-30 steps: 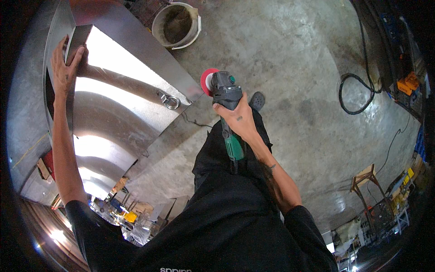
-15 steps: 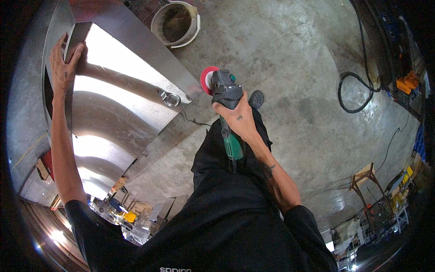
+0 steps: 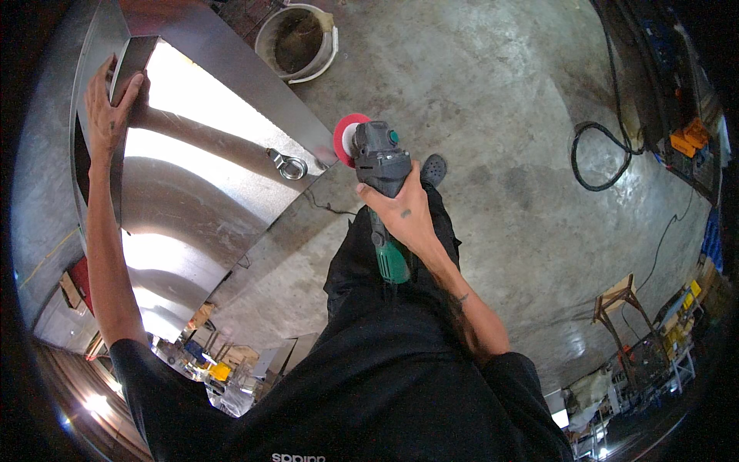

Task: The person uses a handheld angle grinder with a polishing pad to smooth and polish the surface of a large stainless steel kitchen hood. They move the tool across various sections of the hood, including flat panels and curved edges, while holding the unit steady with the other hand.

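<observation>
My right hand [image 3: 402, 214] is wrapped round an angle grinder [image 3: 382, 162] with a dark grey head and a green body. The grinder's red disc [image 3: 348, 138] stands beside the near right corner of a large shiny sheet-metal panel [image 3: 208, 181]; whether they touch I cannot tell. Up at the far left, my left hand [image 3: 112, 112] grips the panel's raised edge, thumb on one side and fingers over the other. A round metal ring fitting [image 3: 291, 167] lies on the panel near its right edge.
A bucket [image 3: 299, 38] with dark contents stands on the concrete floor [image 3: 500, 115] beyond the panel. To the right lies a looped black hose [image 3: 585, 181]. A wooden stool [image 3: 627, 308] stands at the lower right. A thin cord [image 3: 327, 206] runs beside my leg.
The grinder in my right hand has shifted slightly left and toward me, and its tail has tipped lower. My left hand stays on the panel's edge.
</observation>
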{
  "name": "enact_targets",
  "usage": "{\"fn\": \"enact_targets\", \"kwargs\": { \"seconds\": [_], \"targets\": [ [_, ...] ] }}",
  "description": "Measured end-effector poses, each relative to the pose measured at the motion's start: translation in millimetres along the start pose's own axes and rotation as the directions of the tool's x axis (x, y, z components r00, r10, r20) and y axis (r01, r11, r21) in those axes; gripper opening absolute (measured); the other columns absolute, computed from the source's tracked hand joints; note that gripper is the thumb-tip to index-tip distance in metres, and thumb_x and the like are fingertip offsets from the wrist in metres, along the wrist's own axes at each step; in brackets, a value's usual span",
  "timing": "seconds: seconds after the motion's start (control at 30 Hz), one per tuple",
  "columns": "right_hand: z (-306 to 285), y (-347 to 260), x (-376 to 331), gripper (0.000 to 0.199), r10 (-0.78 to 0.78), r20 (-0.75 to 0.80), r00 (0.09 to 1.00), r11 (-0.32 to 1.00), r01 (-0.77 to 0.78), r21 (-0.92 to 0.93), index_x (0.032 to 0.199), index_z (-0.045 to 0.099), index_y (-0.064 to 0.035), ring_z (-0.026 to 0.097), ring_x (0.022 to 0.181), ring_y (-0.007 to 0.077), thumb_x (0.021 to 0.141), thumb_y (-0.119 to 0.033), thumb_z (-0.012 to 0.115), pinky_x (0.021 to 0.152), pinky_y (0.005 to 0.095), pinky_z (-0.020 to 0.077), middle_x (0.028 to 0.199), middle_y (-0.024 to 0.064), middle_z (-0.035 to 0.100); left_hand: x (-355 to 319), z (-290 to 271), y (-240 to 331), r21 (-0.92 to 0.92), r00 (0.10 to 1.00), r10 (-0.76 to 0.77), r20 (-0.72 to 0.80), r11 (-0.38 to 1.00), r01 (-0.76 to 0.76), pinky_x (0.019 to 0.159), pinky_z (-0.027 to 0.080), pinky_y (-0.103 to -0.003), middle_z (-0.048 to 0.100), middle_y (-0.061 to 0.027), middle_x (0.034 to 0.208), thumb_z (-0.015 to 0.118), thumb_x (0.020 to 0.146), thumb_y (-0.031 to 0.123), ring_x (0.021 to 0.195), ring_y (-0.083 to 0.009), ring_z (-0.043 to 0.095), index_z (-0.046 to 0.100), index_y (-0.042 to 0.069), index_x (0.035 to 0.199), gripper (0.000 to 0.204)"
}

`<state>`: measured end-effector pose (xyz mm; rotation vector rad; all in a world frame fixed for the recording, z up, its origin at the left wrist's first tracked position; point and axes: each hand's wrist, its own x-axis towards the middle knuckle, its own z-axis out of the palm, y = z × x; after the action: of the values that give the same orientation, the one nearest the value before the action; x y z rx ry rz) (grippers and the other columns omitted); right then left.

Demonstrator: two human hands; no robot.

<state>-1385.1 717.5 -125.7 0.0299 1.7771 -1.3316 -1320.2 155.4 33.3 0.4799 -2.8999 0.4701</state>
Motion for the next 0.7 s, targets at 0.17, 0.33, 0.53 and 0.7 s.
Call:
{"fn": "enact_targets", "kwargs": {
  "seconds": [0.17, 0.33, 0.53, 0.7],
  "targets": [
    [0.1, -12.3, -11.8, 0.090, 0.008, 0.004, 1.000, 1.000, -0.008, 0.003, 0.146, 0.039, 0.0097, 0.077, 0.112, 0.0413, 0.088, -0.038, 0.090, 0.099, 0.0464, 0.0584, 0.121, 0.0314, 0.075, 0.9, 2.4, 2.4, 0.048, 1.000, 0.002, 0.004, 0.999, -0.002, 0.125, 0.041, -0.052, 0.057, -0.0191, 0.160, 0.073, 0.103, 0.060, 0.148, -0.0380, 0.053, 0.055, 0.010, 0.162, 0.080],
    [-0.7, -24.0, -24.0, 0.094, 0.018, 0.021, 1.000, 0.999, -0.018, 0.026, 0.149, 0.038, 0.0110, 0.076, 0.116, 0.0419, 0.089, -0.038, 0.090, 0.102, 0.0467, 0.0570, 0.125, 0.0321, 0.073, -0.1, -0.2, 4.4, 0.042, 1.000, 0.020, -0.016, 0.999, -0.020, 0.125, 0.041, -0.052, 0.056, -0.0187, 0.160, 0.073, 0.102, 0.060, 0.147, -0.0377, 0.054, 0.055, 0.010, 0.162, 0.080],
    [2.6, -23.8, -29.6, 0.094, 0.013, 0.015, 1.000, 0.999, -0.014, 0.044, 0.149, 0.040, 0.0108, 0.075, 0.118, 0.0406, 0.088, -0.039, 0.091, 0.103, 0.0461, 0.0564, 0.127, 0.0313, 0.072, -0.3, 1.3, -4.6, 0.000, 0.997, 0.066, -0.034, 0.998, -0.066, 0.124, 0.044, -0.056, 0.055, -0.0178, 0.160, 0.074, 0.098, 0.068, 0.148, -0.0383, 0.051, 0.052, 0.013, 0.164, 0.089],
    [4.9, -14.1, -20.8, 0.093, 0.059, 0.028, 0.998, 0.994, -0.061, 0.089, 0.147, 0.041, 0.0106, 0.075, 0.115, 0.0397, 0.088, -0.039, 0.091, 0.102, 0.0452, 0.0569, 0.125, 0.0306, 0.073, 1.0, 2.7, -3.1, 0.000, 0.998, 0.056, -0.025, 0.998, -0.056, 0.123, 0.045, -0.055, 0.057, -0.0180, 0.158, 0.074, 0.099, 0.066, 0.148, -0.0380, 0.052, 0.053, 0.013, 0.163, 0.087]
  ]
}}
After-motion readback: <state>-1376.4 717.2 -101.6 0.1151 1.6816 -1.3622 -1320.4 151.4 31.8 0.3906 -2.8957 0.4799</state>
